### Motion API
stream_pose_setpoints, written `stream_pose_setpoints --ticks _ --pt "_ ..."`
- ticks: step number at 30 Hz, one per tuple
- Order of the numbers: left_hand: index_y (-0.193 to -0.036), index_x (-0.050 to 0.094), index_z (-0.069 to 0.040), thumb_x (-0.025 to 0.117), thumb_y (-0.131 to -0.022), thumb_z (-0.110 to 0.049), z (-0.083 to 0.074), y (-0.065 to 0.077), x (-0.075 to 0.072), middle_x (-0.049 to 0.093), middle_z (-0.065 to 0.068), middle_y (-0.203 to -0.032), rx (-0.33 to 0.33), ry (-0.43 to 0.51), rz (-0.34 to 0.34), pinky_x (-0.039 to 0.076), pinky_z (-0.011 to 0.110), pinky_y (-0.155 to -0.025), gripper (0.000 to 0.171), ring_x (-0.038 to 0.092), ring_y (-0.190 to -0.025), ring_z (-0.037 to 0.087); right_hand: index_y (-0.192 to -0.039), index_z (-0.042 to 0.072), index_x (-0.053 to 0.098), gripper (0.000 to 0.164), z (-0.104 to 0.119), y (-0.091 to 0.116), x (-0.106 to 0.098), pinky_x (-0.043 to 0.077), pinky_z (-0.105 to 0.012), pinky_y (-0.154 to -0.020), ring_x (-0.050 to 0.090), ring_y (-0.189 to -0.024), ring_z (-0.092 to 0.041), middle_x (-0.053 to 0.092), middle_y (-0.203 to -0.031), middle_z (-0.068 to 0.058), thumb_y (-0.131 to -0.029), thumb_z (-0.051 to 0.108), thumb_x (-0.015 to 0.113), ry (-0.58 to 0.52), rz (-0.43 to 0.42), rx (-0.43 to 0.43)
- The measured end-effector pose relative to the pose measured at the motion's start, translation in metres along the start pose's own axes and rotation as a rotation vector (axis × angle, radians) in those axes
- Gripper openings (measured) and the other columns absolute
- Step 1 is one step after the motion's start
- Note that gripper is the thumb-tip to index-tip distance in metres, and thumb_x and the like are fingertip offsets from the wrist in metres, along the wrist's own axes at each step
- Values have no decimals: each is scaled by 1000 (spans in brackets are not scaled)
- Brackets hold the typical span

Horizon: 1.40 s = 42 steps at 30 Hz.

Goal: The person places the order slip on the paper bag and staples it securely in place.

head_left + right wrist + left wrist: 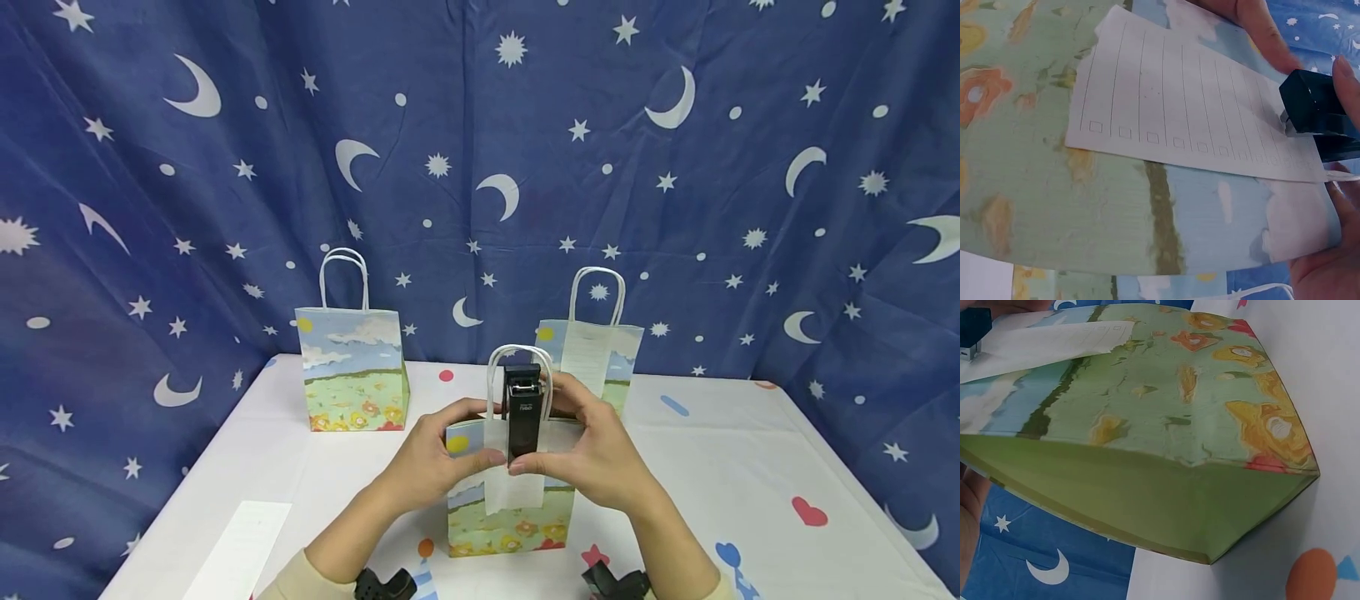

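A paper gift bag (517, 537) with a painted meadow and white handles stands at the front of the table. A ruled paper strip (1166, 100), with a row of small boxes and one ragged end, lies against its front face. Over the bag's top edge and the strip sits a black stapler (524, 417). My right hand (603, 454) grips the stapler, thumb on its lower end and fingers behind the bag. The left hand (423, 462) pinches the bag's upper left edge, thumb in front beside the stapler; its other fingers are partly hidden behind the bag.
A matching bag (352, 375) stands at the back left. Another bag (624, 350), bearing a paper strip (585, 354), stands behind my right hand. A loose white paper strip (240, 546) lies at the front left. A blue star-and-moon curtain (465, 125) hangs behind the table.
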<state>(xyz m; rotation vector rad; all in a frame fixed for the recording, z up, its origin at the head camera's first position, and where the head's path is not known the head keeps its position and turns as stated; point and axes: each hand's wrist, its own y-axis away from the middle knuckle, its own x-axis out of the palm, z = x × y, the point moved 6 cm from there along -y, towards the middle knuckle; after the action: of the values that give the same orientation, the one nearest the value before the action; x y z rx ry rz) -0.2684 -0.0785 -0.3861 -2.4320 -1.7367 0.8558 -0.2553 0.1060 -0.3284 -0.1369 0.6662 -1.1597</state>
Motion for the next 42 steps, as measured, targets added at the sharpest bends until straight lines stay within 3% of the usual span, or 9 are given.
stream_pose_setpoints --ticks 3,5,8,10,13,22,28,33,42 --pt "-122 60 -36 70 -87 -43 2 1 0 63 -15 -122 -29 -7 -5 48 36 -92 38 61 -94 5 -153 30 24 113 2 1 -4 54 -31 -87 68 -102 -17 70 -113 -4 -63 15 91 -25 -21 -16" --pt "-111 65 -32 67 -89 -44 0 1 1 67 -13 -104 -19 0 5 50 28 -78 25 56 -74 3 -155 28 16 119 4 2 -6 52 -30 -90 68 -102 -18 69 -111 -7 -64 8 90 -46 -35 -47" --pt "-85 61 -21 64 -92 -40 -3 0 4 55 -5 -69 37 51 38 43 23 -57 20 40 -52 6 -153 17 28 110 7 2 -10 52 -29 -92 68 -101 -19 67 -114 -9 -63 1 89 -51 -72 -120" --pt "-74 53 -18 63 -94 -36 -6 -1 7 43 0 -61 75 96 68 40 24 -52 29 40 -54 7 -144 9 42 95 9 2 -13 52 -28 -91 68 -99 -17 66 -115 -7 -62 -3 88 -39 -103 -171" --pt "-72 52 -18 63 -95 -34 -8 -1 9 44 0 -65 94 130 91 42 25 -55 30 43 -57 9 -129 4 55 77 11 2 -16 53 -26 -88 68 -96 -14 64 -116 -1 -60 -6 87 -19 -144 -221" --pt "-87 62 -20 59 -97 -34 -4 -1 12 55 -1 -81 34 151 134 49 28 -71 18 54 -77 12 -131 -4 50 77 21 3 -22 56 -27 -75 64 -103 -18 56 -131 -13 -62 -11 84 -133 -187 -352" --pt "-99 65 -23 57 -98 -33 -4 -1 14 64 -4 -102 23 174 155 52 30 -84 13 60 -95 14 -127 -8 51 69 29 4 -32 54 -32 -89 57 -118 -27 56 -129 -17 -66 -10 83 -309 -239 -445" --pt "-112 65 -28 57 -98 -35 -2 0 13 66 -7 -115 -18 166 155 51 30 -90 18 62 -103 14 -117 -5 57 51 31 8 -45 50 -33 -95 64 -107 -23 68 -110 -8 -71 -10 79 -468 -281 -511" --pt "-115 65 -27 57 -98 -32 -3 2 15 64 -8 -118 -46 221 163 51 30 -93 19 62 -108 13 -121 -11 53 52 24 10 -68 45 -34 -103 63 -106 -24 66 -107 -11 -74 -12 75 -442 -392 -451"
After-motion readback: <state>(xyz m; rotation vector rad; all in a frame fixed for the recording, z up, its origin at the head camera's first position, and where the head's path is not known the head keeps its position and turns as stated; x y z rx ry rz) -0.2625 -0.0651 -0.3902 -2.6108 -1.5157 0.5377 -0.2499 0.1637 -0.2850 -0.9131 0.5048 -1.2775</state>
